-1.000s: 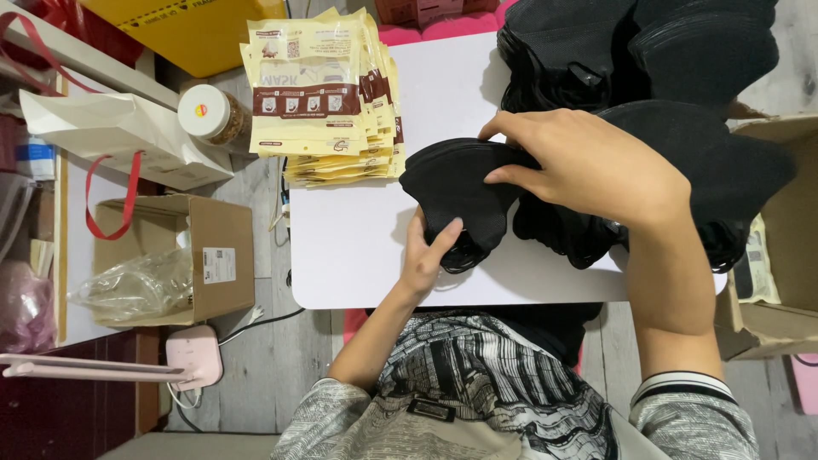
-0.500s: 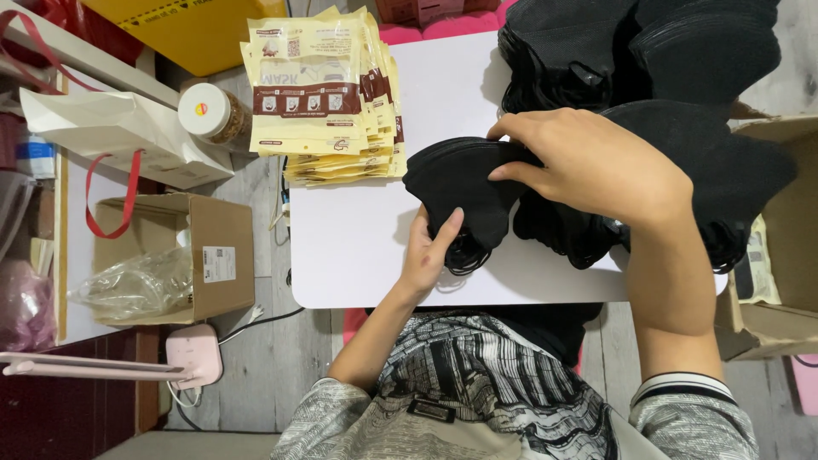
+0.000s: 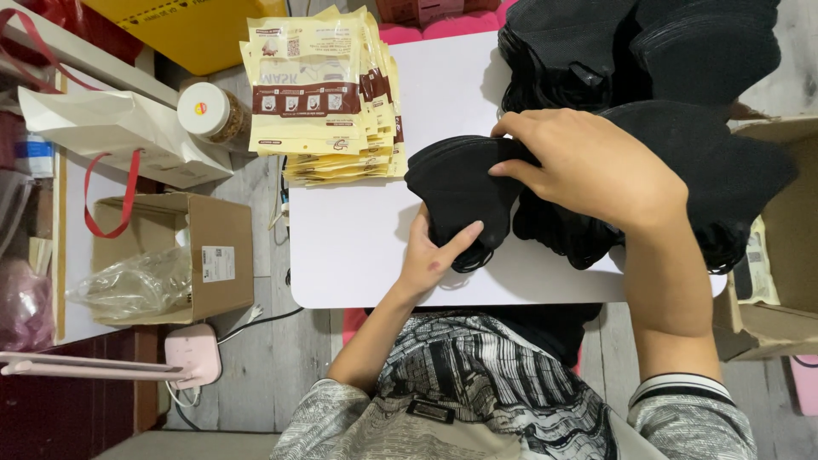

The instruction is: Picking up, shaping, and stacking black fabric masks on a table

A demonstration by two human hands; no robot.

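A small stack of black face masks (image 3: 456, 189) lies on the white table (image 3: 358, 247) in front of me. My left hand (image 3: 434, 255) grips its near edge from below, thumb pressed on top. My right hand (image 3: 588, 166) reaches across from the right and pinches the stack's upper right edge. A big heap of black masks (image 3: 673, 68) fills the table's right and far side, partly under my right arm.
A pile of yellow and brown printed pouches (image 3: 328, 98) sits at the table's far left. Left of the table are a jar (image 3: 209, 111), a white bag with red handles (image 3: 119, 140), an open cardboard box (image 3: 187, 255) and a pink device (image 3: 194, 356). Another cardboard box (image 3: 780, 247) stands at right.
The mask stack and both hands have shifted slightly to the right and a little toward me. My left thumb has moved up onto the stack.
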